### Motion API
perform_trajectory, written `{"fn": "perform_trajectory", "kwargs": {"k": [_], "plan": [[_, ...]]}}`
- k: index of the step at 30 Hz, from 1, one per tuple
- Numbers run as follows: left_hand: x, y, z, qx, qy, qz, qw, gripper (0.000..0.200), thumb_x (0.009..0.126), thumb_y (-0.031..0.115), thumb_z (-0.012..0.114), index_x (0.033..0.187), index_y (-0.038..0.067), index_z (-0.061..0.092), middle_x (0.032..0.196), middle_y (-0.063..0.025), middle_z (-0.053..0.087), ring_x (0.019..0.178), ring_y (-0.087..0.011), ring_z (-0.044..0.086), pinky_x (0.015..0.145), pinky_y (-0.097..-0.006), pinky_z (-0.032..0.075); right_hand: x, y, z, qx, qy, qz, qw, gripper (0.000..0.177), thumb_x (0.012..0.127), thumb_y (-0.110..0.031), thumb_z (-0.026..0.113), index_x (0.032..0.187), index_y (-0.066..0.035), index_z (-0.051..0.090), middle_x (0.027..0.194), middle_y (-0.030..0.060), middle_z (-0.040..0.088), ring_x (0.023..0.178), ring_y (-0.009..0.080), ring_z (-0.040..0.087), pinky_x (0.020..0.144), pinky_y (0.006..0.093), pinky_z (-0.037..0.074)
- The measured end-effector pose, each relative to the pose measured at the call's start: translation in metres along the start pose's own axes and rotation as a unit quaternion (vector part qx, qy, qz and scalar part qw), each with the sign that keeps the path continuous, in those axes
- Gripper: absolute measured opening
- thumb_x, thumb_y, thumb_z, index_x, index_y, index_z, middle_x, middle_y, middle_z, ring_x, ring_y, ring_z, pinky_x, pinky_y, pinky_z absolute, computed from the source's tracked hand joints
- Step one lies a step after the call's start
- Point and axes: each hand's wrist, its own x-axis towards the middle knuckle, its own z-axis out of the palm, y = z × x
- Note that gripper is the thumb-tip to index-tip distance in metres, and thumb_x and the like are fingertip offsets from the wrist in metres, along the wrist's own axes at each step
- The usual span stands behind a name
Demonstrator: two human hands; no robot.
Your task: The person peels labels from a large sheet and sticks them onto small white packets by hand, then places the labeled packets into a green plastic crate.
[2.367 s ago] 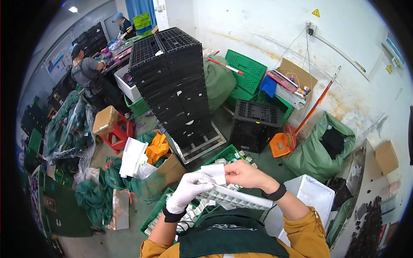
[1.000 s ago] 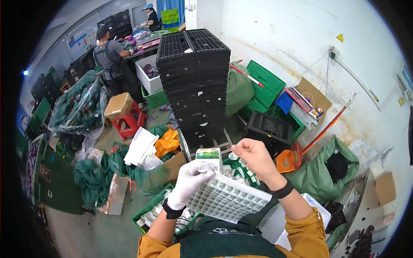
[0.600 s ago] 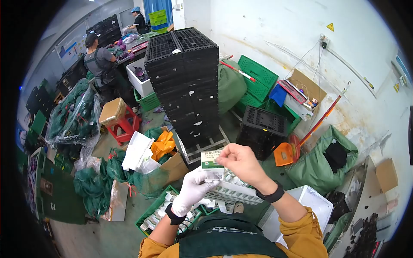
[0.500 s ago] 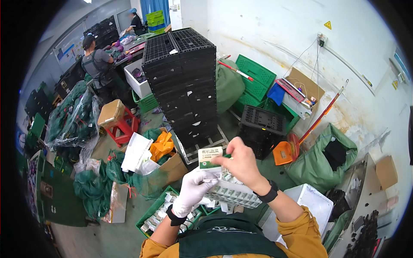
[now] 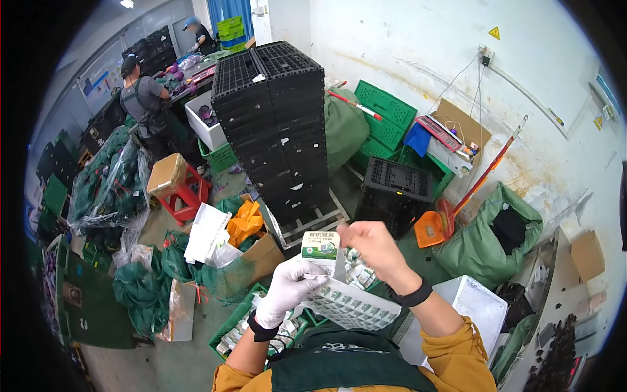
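Now, left hand (image 5: 285,293), white-gloved — thumb and fingers closed on small green-and-white carton (image 5: 321,251) and on printed sheet (image 5: 356,306) slanting away to right. Carton between both hands, print facing near side. Right hand (image 5: 379,253), bare, fingertips bunched narrow at carton's far right corner; cannot tell if anything pinched there. Near left, green crate (image 5: 233,316) holding small packs (image 5: 230,341). Far side — tall black crate stack (image 5: 274,130).

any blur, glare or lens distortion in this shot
Head view: strong fisheye curvature, black corners; head view: ceiling light glares at the upper left; head view: right hand looks slightly motion-blurred, while large print on the green-and-white label is legible.
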Motion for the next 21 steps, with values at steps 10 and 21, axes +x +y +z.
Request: {"fn": "perform_trajectory", "kwargs": {"k": [10,21], "plan": [[-0.013,-0.007,0.022,-0.067,-0.043,-0.119,0.99,0.008,0.077,0.007,0.067,0.08,0.0,0.064,0.073,-0.0016,0.061,0.068,-0.007,0.055,0.063,-0.0214,0.044,0.014,0.008,-0.03,0.014,0.094,-0.069,0.993,0.016,0.086,-0.016,0.059,0.087,0.0,0.059,0.064,-0.004,0.053,0.05,0.0003,0.04,0.044,0.0176,0.031],[-0.009,-0.003,0.022,-0.06,0.04,-0.084,0.994,0.006,0.074,0.002,0.067,0.074,-0.002,0.062,0.076,-0.0041,0.061,0.069,-0.0107,0.056,0.064,-0.024,0.044,-0.024,0.007,0.012,-0.385,0.219,-0.291,0.848,0.043,0.069,-0.018,0.073,0.1,-0.003,0.047,0.079,0.0103,0.054,0.059,0.0217,0.056,0.053,0.0314,0.044]]}}
